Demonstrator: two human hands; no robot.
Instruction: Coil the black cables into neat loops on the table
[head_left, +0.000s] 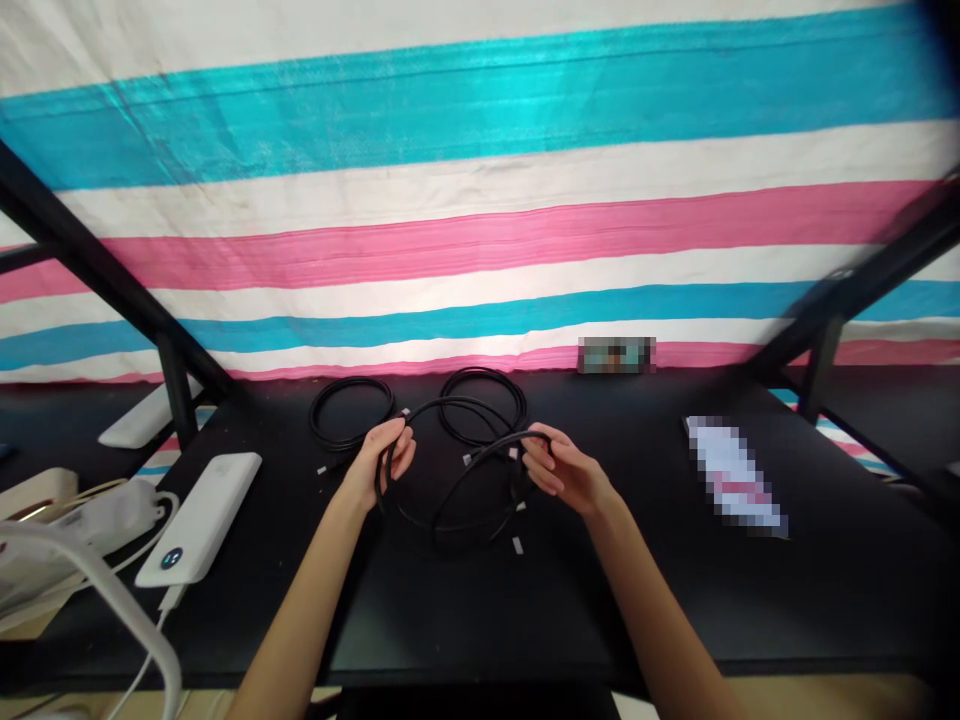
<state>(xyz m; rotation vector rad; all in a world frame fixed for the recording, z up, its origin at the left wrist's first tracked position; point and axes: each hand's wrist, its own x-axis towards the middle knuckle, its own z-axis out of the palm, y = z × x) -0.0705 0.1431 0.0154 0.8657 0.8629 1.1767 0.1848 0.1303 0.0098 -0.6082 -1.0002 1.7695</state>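
Note:
Between my two hands a black cable (450, 403) hangs in loose loops just above the black table. My left hand (386, 462) pinches one side of it, with a light-coloured plug end showing by the fingertips. On the other side my right hand (562, 465) is closed round the cable, near another small plug. Behind them lie two coiled black cables, a left coil (352, 412) and a right coil (484, 408), partly overlapped in view by the held loops. A small white piece (517, 546) rests on the table below the loops.
A white power bank (199, 520) with a plugged-in cord lies at left, beside a white power strip (112, 515) and wires. A blurred flat item (735, 477) is at right; a pixelated box (616, 355) stands at the back before the striped sheet (480, 240). Black frame bars flank the table (480, 630).

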